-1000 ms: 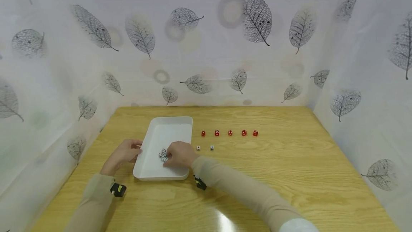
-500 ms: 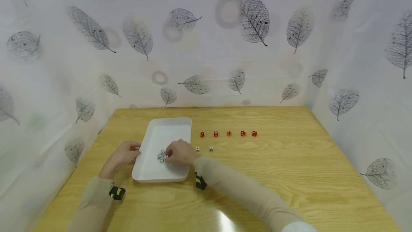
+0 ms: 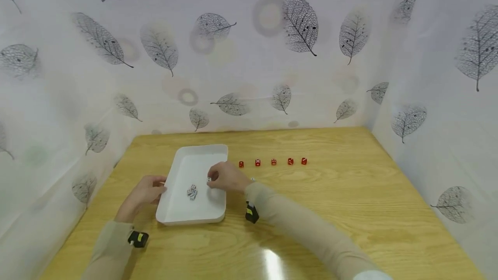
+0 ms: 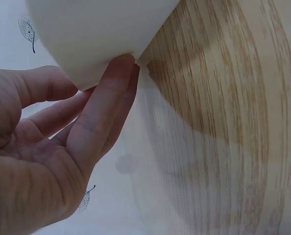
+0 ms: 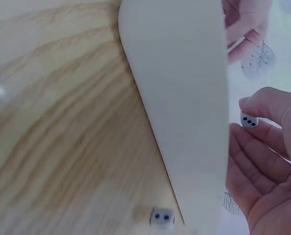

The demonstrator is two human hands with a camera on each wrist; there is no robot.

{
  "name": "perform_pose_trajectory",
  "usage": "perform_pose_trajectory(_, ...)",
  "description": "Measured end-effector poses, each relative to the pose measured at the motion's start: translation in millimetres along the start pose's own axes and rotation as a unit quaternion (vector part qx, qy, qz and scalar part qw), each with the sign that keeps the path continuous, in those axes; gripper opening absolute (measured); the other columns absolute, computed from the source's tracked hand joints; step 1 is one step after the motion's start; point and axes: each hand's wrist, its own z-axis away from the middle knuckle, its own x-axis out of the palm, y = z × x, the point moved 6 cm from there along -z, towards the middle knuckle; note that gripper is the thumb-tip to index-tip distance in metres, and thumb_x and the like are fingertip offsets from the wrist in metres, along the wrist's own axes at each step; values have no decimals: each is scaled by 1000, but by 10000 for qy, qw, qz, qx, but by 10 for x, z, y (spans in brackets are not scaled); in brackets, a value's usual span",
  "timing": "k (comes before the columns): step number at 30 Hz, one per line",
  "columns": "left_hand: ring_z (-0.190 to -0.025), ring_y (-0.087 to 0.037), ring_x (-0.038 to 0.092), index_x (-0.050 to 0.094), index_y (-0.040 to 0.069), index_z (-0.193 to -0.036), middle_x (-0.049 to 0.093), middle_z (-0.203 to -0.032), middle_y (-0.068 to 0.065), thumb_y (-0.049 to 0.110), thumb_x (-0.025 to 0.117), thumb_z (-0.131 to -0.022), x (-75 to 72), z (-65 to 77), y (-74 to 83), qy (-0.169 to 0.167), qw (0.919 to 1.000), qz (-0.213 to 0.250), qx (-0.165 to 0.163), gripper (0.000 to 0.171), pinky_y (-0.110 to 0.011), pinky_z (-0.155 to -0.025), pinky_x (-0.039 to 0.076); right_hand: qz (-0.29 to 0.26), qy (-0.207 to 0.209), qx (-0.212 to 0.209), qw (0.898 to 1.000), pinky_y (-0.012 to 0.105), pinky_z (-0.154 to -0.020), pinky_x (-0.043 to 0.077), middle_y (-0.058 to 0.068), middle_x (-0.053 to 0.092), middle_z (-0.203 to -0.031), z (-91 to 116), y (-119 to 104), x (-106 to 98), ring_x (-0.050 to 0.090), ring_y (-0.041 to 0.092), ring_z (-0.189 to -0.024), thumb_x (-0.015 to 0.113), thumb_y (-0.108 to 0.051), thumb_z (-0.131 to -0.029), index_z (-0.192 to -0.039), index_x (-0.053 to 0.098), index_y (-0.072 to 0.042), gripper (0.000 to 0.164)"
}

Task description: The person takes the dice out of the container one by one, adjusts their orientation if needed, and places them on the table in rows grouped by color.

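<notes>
A white rectangular tray (image 3: 183,211) sits on the left half of the table. My left hand (image 3: 145,192) holds its left wall, thumb at the rim and fingertips against the outer side in the left wrist view. Over the tray's right part, my right hand (image 3: 229,178) pinches a white die (image 5: 249,120) between thumb and finger, its three blue dots showing. A small cluster of white dice (image 3: 192,192) lies on the tray floor. Right of the tray, a white die (image 3: 252,179) on the table is partly covered by my right forearm.
Several red dice (image 3: 274,162) stand in a spaced row on the wooden table (image 3: 342,202), right of the tray. One white die (image 5: 162,219) lies near the tray's outer wall in the right wrist view. Leaf-patterned sheets (image 3: 249,64) enclose the table.
My right hand has lifted away from the dice cluster and moved right with one white die in its fingers. The left hand stays on the tray. The head view has shifted slightly.
</notes>
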Motion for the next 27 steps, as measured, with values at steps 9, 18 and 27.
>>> perform_pose_trajectory(9,-88,-23,65,45,-14,-136,60,-111,-27,1,48,-97,7,-12,3,14,9999,-101,-1,41,-39,-72,60,-306,206,-14,9993,16,-70,52,-2,72,-91,88,169,-227,64,5,-80,74,-21,-86,-98,74,-11,17)
perform_pose_trajectory(18,-86,-21,65,45,-15,-135,60,-110,-26,0,48,-97,-1,-20,17,26,9999,-99,32,41,-39,-72,60,-226,516,8,9984,19,-73,53,0,72,-88,196,357,-401,64,6,-79,74,-17,-85,-93,73,-9,12)
perform_pose_trajectory(27,-89,-23,65,43,-15,-136,59,-113,-28,1,49,-97,-20,-41,9,32,9999,-124,45,43,-39,-72,60,-165,691,226,9972,24,-74,54,-3,70,-88,380,695,-603,62,7,-80,73,-20,-87,-93,72,-12,10)
